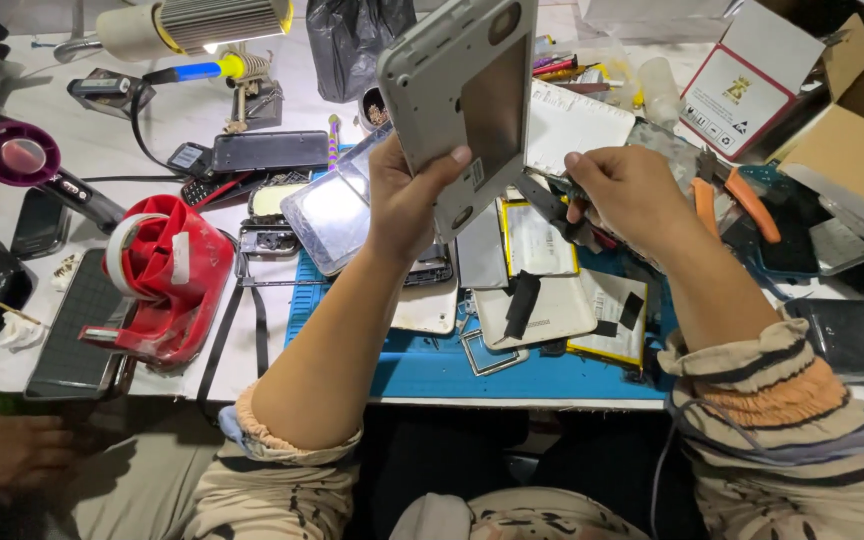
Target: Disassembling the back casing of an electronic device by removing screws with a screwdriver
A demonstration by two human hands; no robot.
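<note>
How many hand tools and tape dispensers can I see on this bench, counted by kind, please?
Soldering iron with blue and yellow handle: 1
Orange-handled pliers: 1
Red tape dispenser: 1
Purple hair dryer: 1
Small dark tool in the right hand: 1
Total: 5

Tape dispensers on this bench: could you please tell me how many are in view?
1: the red tape dispenser stands at the bench's left, beside a dark phone. Clutter may hide others.

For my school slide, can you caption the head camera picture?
Left hand lifts a grey tablet shell while right hand grips tweezers above a blue mat.
</note>
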